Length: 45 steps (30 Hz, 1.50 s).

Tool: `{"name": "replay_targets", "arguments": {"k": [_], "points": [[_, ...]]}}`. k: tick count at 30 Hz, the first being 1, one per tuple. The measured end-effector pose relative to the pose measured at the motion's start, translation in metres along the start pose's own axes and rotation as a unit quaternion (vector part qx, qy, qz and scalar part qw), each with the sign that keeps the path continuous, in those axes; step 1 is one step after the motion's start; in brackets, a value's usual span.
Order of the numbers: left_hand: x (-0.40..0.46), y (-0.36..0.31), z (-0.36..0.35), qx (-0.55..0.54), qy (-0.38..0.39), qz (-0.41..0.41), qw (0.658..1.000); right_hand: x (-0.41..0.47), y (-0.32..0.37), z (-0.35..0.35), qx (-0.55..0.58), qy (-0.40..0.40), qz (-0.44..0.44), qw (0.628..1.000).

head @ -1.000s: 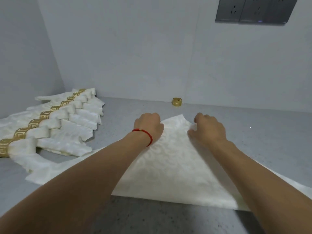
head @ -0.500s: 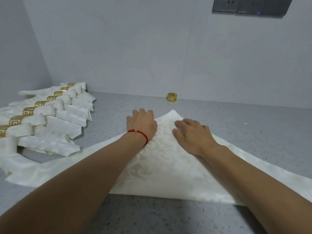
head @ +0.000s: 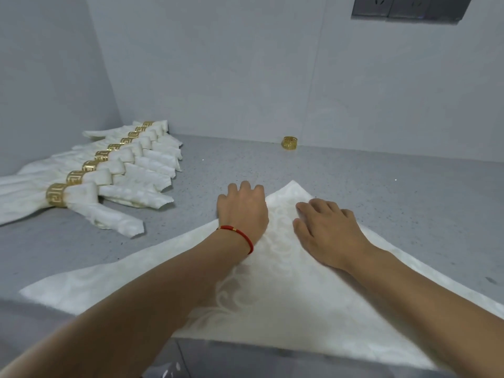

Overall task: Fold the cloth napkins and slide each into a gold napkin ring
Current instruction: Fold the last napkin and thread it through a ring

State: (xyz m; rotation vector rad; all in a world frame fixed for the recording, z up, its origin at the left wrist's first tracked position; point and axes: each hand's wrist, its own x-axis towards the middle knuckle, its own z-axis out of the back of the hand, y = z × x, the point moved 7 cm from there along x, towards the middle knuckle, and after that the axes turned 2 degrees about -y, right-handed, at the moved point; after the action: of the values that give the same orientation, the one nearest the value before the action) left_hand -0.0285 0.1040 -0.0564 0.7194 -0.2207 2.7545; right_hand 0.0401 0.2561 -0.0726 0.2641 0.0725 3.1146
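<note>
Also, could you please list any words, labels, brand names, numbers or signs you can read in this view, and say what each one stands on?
None: no readable text anywhere in the head view.
Gold napkin rings: a raised key-pattern ornament only, no letters.
Loose gold ring by the wall: too small to show any marking.
Wall sockets: slot holes only, no legible label.
White napkin under both hands: woven scroll pattern, no writing.
Red bracelet: no text.

open grey counter (head: 381, 186) right and ahead; ringed napkins (head: 131, 170) crowding left; lone gold ring (head: 289, 143) against the back wall
</note>
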Motion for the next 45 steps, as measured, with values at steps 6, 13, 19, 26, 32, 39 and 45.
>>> {"name": "replay_targets", "arguments": {"k": [6,13,19,26,32,39,45], "points": [[-0.005,0.016,0.015,-0.07,0.051,0.045,0.995,0.007,-0.006,0.017,0.07,-0.037,-0.046,0.996],[0.008,0.018,0.01,-0.128,0.152,0.093,0.976,0.049,-0.02,0.016,0.127,-0.055,-0.096,0.986],[0.013,0.016,0.003,-0.11,0.16,0.075,0.978,0.064,-0.029,0.011,0.168,-0.033,-0.115,0.979],[0.013,0.012,0.004,-0.085,0.171,0.057,0.98,0.076,-0.028,0.013,0.134,-0.005,-0.102,0.986],[-0.008,-0.025,0.022,-0.073,-0.004,-0.172,0.982,0.083,-0.028,0.011,0.127,-0.007,-0.086,0.988],[-0.012,-0.033,-0.016,-0.179,0.104,-0.187,0.96,0.098,-0.031,0.009,0.184,-0.036,-0.058,0.981],[0.003,-0.032,-0.014,-0.176,0.142,-0.141,0.964,0.091,-0.026,0.026,0.178,-0.135,0.02,0.975]]}}
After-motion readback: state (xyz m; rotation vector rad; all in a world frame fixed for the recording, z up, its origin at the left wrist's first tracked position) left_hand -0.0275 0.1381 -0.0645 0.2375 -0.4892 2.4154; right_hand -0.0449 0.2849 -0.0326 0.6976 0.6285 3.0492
